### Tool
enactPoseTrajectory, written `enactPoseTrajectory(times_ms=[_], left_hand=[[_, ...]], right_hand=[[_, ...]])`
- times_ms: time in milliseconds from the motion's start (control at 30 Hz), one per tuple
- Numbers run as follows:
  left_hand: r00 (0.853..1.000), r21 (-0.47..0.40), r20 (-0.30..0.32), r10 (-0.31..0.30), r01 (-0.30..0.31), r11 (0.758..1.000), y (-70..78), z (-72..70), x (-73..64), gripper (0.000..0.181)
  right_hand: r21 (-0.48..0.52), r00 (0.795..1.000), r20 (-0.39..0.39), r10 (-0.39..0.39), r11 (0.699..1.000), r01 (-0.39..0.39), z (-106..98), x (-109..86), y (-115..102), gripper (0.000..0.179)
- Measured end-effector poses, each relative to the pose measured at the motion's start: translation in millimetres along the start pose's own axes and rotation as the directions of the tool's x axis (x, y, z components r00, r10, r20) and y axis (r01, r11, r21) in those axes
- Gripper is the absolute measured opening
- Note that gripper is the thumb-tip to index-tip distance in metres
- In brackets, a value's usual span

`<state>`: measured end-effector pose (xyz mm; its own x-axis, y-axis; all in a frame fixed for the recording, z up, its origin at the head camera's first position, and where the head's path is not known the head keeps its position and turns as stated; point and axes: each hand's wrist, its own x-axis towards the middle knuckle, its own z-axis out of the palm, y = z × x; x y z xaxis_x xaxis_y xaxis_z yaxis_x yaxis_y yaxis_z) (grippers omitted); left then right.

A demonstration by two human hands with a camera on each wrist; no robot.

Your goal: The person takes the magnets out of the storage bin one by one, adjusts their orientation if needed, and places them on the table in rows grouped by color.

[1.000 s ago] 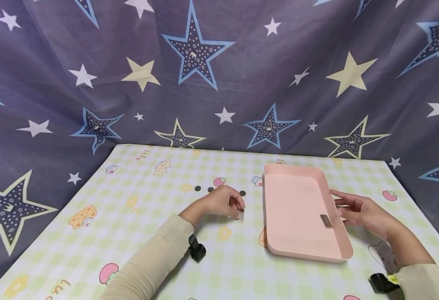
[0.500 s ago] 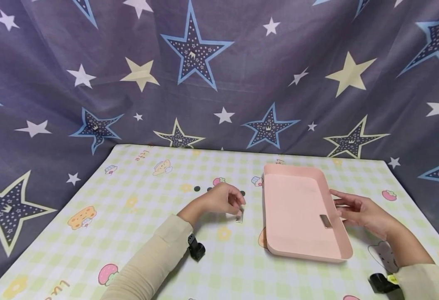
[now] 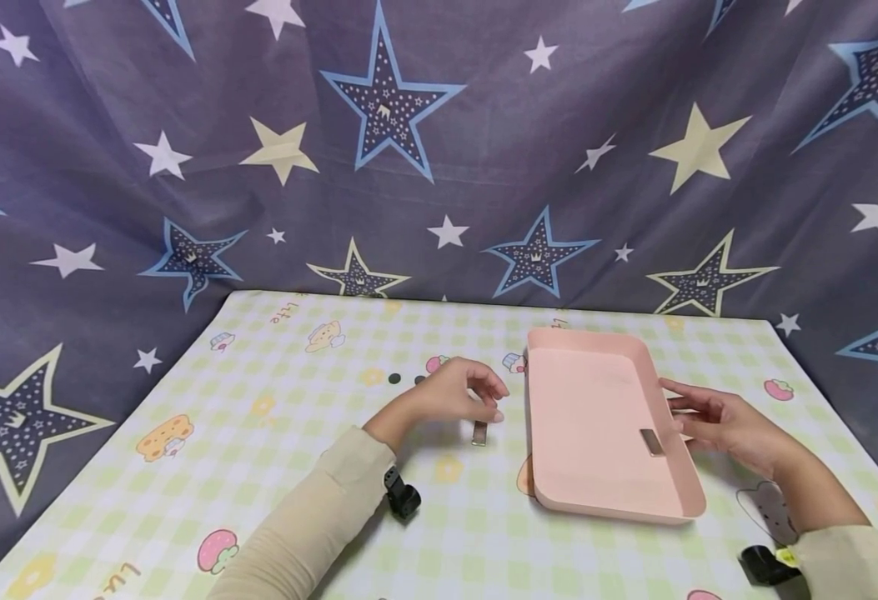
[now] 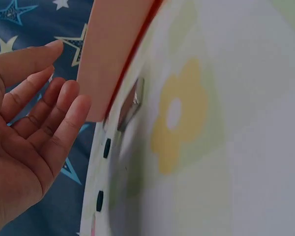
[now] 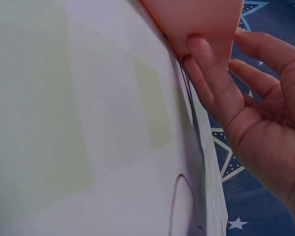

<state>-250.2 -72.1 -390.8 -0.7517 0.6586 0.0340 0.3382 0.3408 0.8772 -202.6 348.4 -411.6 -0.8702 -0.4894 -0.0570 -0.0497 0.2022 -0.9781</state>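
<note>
A small shiny rectangular metal piece (image 3: 479, 433) lies on the tablecloth, just below my left hand (image 3: 457, 392). In the left wrist view the fingers of that hand (image 4: 37, 113) are loosely bent with nothing between them, apart from the metal piece (image 4: 132, 104). To the right is a shallow pink tray (image 3: 596, 417), with a similar metal piece (image 3: 652, 442) inside near its right wall. My right hand (image 3: 731, 429) touches the tray's right outer side. Up close, the fingertips of the right hand (image 5: 255, 93) rest against the tray wall (image 5: 201, 19).
Small black discs (image 3: 394, 378) lie on the tablecloth behind my left hand, which covers part of that row. A checked, cartoon-print cloth (image 3: 296, 500) covers the table. A dark star-patterned curtain (image 3: 439, 167) hangs behind the far edge.
My left hand has lifted off the metal piece and shifted slightly right, its fingers spreading. The piece stays where it was on the cloth. The right hand and tray have not moved.
</note>
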Motion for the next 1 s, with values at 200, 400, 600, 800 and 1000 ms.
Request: enactPoseTrajectory(times_ms=[200,400,600,800,1000], left_hand=[[1.000,-0.032,-0.002,0.018,-0.018,0.999,8.9,3.8,7.2,0.027],[0.999,-0.041,0.003,0.044,-0.044,0.998,20.1,8.8,14.3,0.025],[0.996,-0.040,0.028,0.090,-0.089,0.995,31.5,13.4,22.7,0.025],[0.993,-0.010,0.039,0.109,-0.109,0.994,40.3,16.4,31.2,0.024],[0.991,-0.012,0.048,0.126,-0.125,0.992,45.5,19.2,40.2,0.023]], right_hand=[[-0.013,1.000,-0.017,0.024,1.000,-0.024,1,-0.1,-1,0.060],[-0.009,1.000,-0.015,0.022,1.000,-0.022,1,-0.8,-2,0.060],[0.010,1.000,0.000,0.003,1.000,-0.003,1,-0.6,-2,0.058],[0.024,1.000,0.005,-0.006,1.000,0.006,0,0.3,-1,0.057],[0.016,1.000,-0.003,0.001,1.000,-0.001,-1,0.2,-1,0.057]])
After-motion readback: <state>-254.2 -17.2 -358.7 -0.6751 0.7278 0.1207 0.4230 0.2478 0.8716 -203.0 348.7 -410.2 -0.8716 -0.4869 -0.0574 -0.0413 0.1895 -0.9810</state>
